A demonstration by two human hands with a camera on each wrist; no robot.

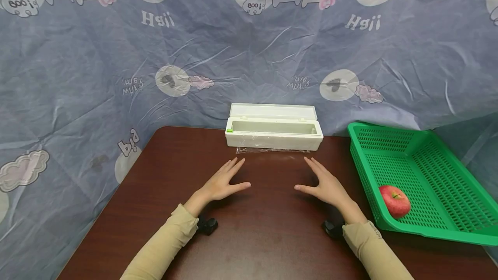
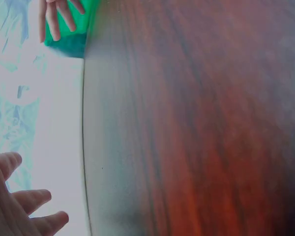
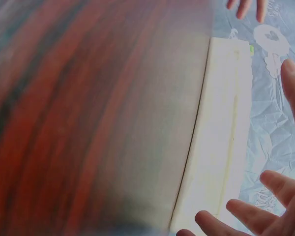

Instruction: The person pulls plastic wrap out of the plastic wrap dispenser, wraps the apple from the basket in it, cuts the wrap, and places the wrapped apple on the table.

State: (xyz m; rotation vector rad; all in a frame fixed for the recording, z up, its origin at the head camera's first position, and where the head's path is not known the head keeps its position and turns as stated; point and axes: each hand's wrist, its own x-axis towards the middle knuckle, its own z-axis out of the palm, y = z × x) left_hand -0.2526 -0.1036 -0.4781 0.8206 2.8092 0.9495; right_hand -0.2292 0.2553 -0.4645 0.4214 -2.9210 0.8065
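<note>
My left hand (image 1: 218,185) is held over the middle of the table, fingers spread and straight, with nothing in it. Facing it, my right hand (image 1: 326,186) has its fingers spread the same way and is likewise bare. A gap separates the two thumbs. Beyond the fingertips, at the table's far edge, stands a long white cling film box (image 1: 274,141) with its lid (image 1: 273,111) raised. Clear film (image 1: 268,150) hangs over its front, and a small green piece (image 1: 230,130) shows at its left end. In the right wrist view, fingers overlap the box (image 3: 221,123).
On the right of the dark brown table (image 1: 264,245) sits a green plastic basket (image 1: 422,229). A red apple (image 1: 395,201) lies in its near left corner. A printed grey-blue cloth (image 1: 241,64) hangs behind the table.
</note>
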